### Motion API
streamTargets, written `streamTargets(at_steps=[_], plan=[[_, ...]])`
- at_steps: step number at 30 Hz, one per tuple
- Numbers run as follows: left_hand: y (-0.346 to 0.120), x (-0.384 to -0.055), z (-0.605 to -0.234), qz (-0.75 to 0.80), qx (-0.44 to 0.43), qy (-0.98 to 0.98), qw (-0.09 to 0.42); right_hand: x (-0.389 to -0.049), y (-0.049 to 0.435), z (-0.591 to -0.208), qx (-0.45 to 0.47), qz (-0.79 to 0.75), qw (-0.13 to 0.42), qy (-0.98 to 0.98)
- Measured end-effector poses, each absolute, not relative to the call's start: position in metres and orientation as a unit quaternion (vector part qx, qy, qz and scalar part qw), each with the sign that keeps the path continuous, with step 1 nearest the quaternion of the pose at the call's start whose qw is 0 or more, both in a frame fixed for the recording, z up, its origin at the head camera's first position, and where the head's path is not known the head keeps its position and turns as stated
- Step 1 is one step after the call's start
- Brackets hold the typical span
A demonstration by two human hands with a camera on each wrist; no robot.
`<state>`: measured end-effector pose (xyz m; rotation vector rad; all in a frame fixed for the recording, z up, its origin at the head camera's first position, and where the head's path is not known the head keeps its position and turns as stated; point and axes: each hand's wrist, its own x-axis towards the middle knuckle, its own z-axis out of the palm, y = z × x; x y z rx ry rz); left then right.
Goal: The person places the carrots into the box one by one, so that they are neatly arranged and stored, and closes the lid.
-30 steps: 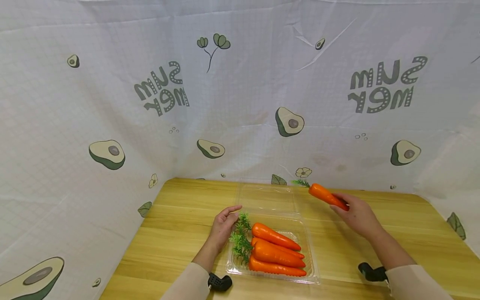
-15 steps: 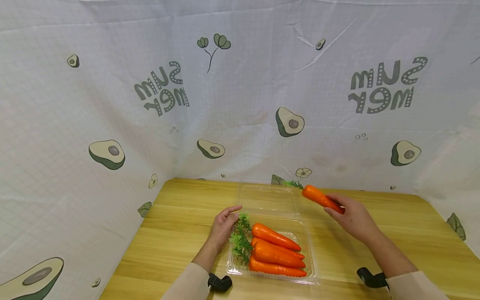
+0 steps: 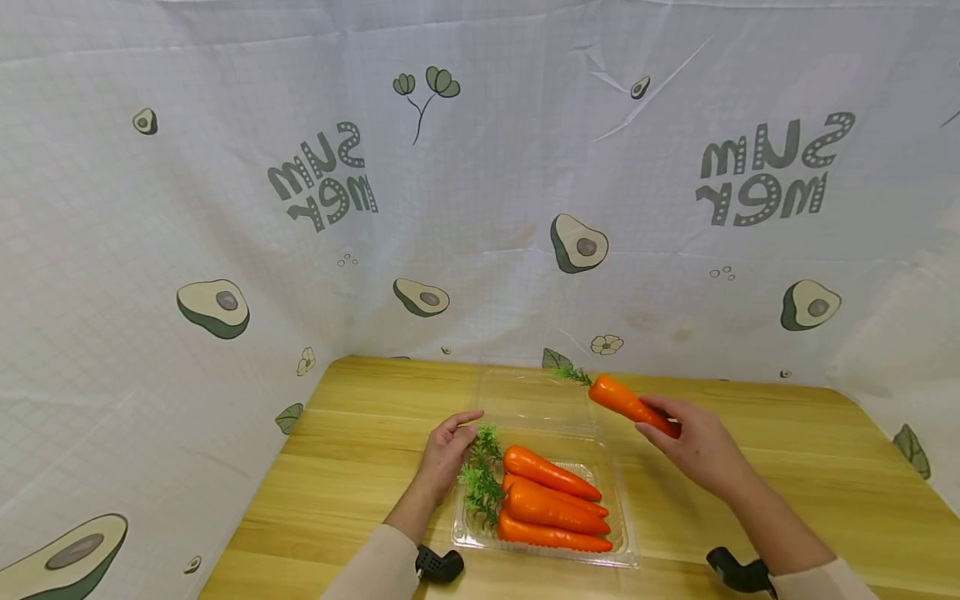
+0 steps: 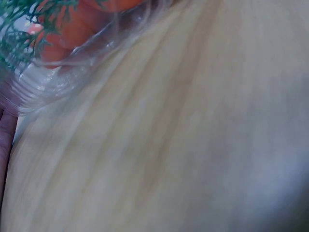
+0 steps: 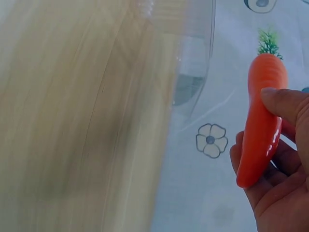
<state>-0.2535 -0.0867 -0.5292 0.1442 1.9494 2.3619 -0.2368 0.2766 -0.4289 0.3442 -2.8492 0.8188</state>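
Observation:
My right hand (image 3: 701, 446) holds an orange carrot (image 3: 621, 398) near its narrow tip, between thumb and fingers. This carrot is tilted above the table, its feathery green top pointing to the upper left; the right wrist view shows the thumb across the carrot (image 5: 263, 116). Several more carrots (image 3: 551, 504) lie side by side in a clear plastic clamshell container (image 3: 626, 533), their green tops (image 3: 482, 479) toward its left wall. At that wall rests my left hand (image 3: 444, 458), index finger extended along the back left corner. In the left wrist view a finger (image 4: 6, 137) shows beside the container (image 4: 63, 89).
The container's clear lid (image 3: 532, 398) lies folded back on the wooden table (image 3: 360, 450), near the rear edge. Behind and at both sides hangs a white cloth (image 3: 480, 183) with avocado prints. Black wrist-worn devices (image 3: 441, 565) sit by both cuffs.
My right hand has moved left and slightly down with the carrot, bringing its green top over the folded-back lid. The left hand and the carrots in the container have stayed put.

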Motion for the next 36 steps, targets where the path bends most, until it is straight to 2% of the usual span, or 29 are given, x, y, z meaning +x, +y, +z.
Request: streamTargets(at_steps=[14,36], plan=[[-0.087,-0.254,-0.53,0.767,0.055,0.638,0.037,-0.22,0.252,-0.425,0.138,0.306,0.074,-0.939],[-0.087,-0.253,-0.53,0.77,0.051,0.635,0.034,-0.194,0.218,-0.426,0.167,0.36,0.016,-0.918]])
